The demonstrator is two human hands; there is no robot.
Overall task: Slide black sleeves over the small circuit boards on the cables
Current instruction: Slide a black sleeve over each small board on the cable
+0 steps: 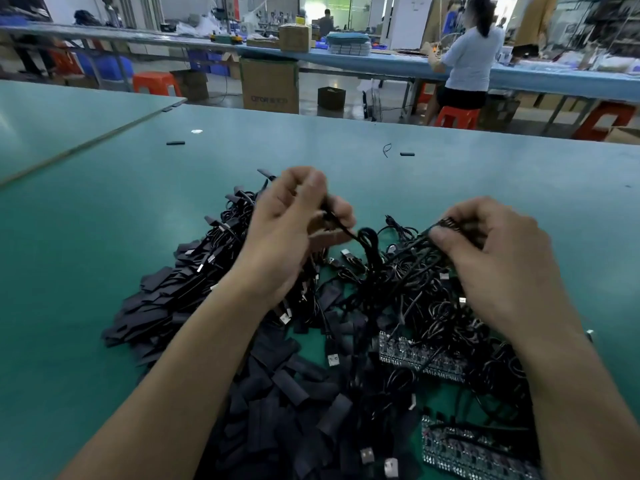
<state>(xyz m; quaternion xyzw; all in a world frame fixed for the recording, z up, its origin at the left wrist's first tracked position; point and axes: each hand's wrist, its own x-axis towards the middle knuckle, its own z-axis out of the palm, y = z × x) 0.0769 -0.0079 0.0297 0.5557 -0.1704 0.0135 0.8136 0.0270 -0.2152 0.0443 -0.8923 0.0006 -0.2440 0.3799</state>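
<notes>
Left hand (pixel 294 233) pinched one end of a black cable (pixel 347 232); right hand (pixel 495 254) pinched its small circuit board (pixel 450 224). Loose sleeves (pixel 284 379) lay heaped on the tabletop (pixel 86 237) below. Risk: the slack loop could snag the tangle and drag neighbouring cables up.

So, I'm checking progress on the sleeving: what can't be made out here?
- Head view, left hand: its fingers and motion blur hide what it pinches on the cable.
- Head view, right hand: its fingers cover most of the circuit board.
- Head view, board panel: cut off by the bottom edge.
</notes>
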